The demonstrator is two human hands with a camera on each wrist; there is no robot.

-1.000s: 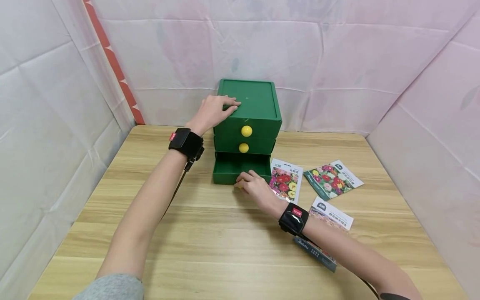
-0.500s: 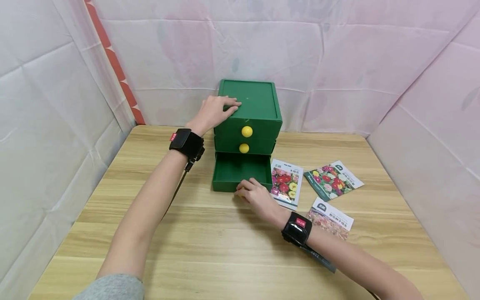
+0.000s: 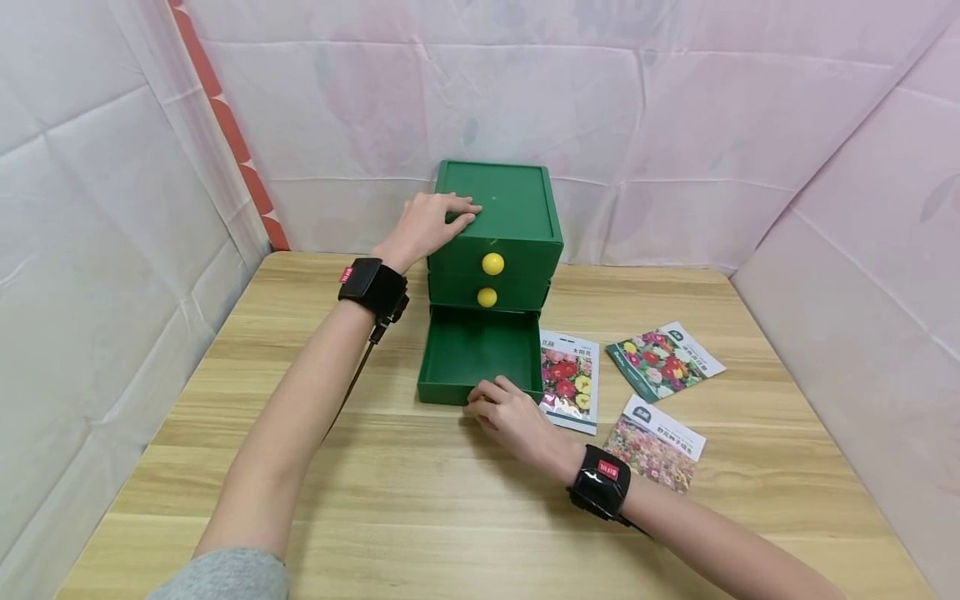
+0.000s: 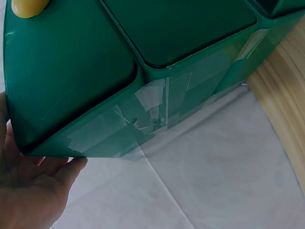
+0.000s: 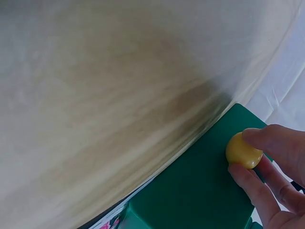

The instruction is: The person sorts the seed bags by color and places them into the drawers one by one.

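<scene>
Left hand (image 3: 429, 223) flat on the top of the green drawer cabinet (image 3: 517, 208), fingers straight and laid over the near left corner of the lid; in the left wrist view the palm (image 4: 28, 191) wraps just under the cabinet's edge (image 4: 95, 95), touching it. Right hand (image 3: 510, 412) down at the front of the bottom drawer (image 3: 480, 354), fingertips pinched round the yellow knob (image 5: 243, 151), thumb above and fingers below as seen from the right wrist. Knob almost wholly hidden behind the fingers in the head view. Bottom drawer pulled well out from the cabinet, its green floor bare to the camera, front wall near the right hand. Two upper drawers closed, each with a yellow ball knob: upper knob (image 3: 492, 263), middle knob (image 3: 487, 297). Cabinet standing at the far middle of the wooden table (image 3: 450, 500), close to the pale cloth backdrop (image 3: 675, 125).

Three seed packets on the table right of the drawer: first packet (image 3: 570, 379) with red flowers, just beside the drawer's right wall; second packet (image 3: 665, 358) further right, tilted; third packet (image 3: 655, 450) nearer, beside the right wrist. Black wrist bands on both arms, left band (image 3: 372, 287), right band (image 3: 600, 483).
</scene>
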